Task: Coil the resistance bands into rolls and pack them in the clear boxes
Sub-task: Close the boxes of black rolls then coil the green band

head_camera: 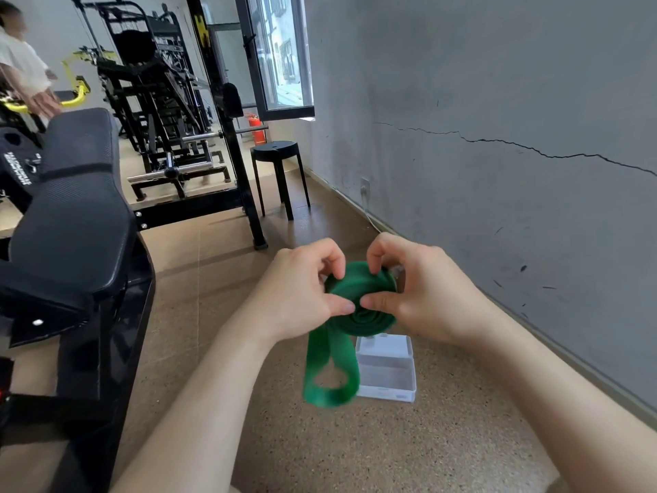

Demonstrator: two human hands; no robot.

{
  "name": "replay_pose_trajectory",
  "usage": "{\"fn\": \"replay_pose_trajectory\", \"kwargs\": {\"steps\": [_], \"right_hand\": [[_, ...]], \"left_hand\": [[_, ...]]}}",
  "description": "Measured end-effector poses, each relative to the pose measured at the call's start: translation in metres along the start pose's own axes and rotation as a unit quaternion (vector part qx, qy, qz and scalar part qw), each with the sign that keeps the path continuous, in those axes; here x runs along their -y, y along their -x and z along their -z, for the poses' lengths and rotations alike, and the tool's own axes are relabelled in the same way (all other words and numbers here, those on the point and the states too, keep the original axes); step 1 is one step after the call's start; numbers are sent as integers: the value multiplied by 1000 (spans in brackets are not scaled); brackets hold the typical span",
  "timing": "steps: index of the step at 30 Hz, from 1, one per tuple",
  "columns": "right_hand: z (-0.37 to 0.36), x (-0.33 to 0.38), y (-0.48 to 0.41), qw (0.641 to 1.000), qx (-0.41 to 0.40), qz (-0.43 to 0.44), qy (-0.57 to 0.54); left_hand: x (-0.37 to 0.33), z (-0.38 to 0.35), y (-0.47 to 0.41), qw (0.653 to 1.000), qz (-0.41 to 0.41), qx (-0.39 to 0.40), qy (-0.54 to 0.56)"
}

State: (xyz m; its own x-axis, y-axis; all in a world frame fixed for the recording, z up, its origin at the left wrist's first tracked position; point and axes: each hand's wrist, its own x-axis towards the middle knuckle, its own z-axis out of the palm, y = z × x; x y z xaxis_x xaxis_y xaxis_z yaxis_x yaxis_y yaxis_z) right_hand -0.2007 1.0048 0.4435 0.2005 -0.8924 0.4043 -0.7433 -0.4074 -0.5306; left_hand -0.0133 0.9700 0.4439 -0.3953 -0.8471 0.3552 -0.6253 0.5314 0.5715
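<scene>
A grey plastered wall [497, 83] runs along the right side, with a long dark crack [533, 149] across it. Below it lies a speckled tan floor [391, 450]. On the left stands a black padded bench [71, 215], and behind it a black weight rack [167, 101] with chrome bars. A dark-framed window [281, 55] sits in the far corner. A person in a white top [21, 65] stands at the upper left edge, blurred, beside a yellow bar. A black round stool [275, 172] stands near the wall, and a red fire extinguisher [257, 131] stands on the floor beyond it.

Both bare forearms reach in from the bottom of the view. The left hand [295, 293] and the right hand [423, 293] meet in the middle, held above the floor. Each has its thumb and curled fingers clamped on the green resistance band [359, 300]. The thumb tips press near the coil's centre, almost touching each other. Most of the band is wound into a flat spiral roll between the hands. Its loose end hangs down below the left hand as a doubled loop, slightly blurred.

A clear box [387, 368] sits on the floor under the roll, just right of the hanging loop, which overlaps its left edge in view. Whether its lid is on cannot be told.
</scene>
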Motion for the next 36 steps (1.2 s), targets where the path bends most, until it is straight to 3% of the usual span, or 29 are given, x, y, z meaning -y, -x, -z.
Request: {"fn": "replay_pose_trajectory", "kwargs": {"steps": [8,13,16,19,22,26,30,36], "right_hand": [[-5,-11,-5,986,-29,-21,-160],[-6,-13,-7,943,-45,-68,-324],[-7,-12,-5,929,-42,-87,-358],[2,-10,-2,948,0,-92,-305],[15,-6,3,998,48,-30,-26],[1,5,5,988,116,8,104],[-1,-5,2,995,65,2,74],[-2,-17,0,993,13,-36,-108]], "left_hand": [[10,3,-3,996,36,-9,85],[9,5,-1,993,42,-4,113],[9,5,-1,990,45,-2,132],[8,3,-2,995,35,-5,93],[0,-4,-1,1000,9,14,2],[-9,-12,-1,994,-29,64,-85],[-5,-12,-3,998,5,51,-24],[2,-5,-3,998,36,34,36]]}}
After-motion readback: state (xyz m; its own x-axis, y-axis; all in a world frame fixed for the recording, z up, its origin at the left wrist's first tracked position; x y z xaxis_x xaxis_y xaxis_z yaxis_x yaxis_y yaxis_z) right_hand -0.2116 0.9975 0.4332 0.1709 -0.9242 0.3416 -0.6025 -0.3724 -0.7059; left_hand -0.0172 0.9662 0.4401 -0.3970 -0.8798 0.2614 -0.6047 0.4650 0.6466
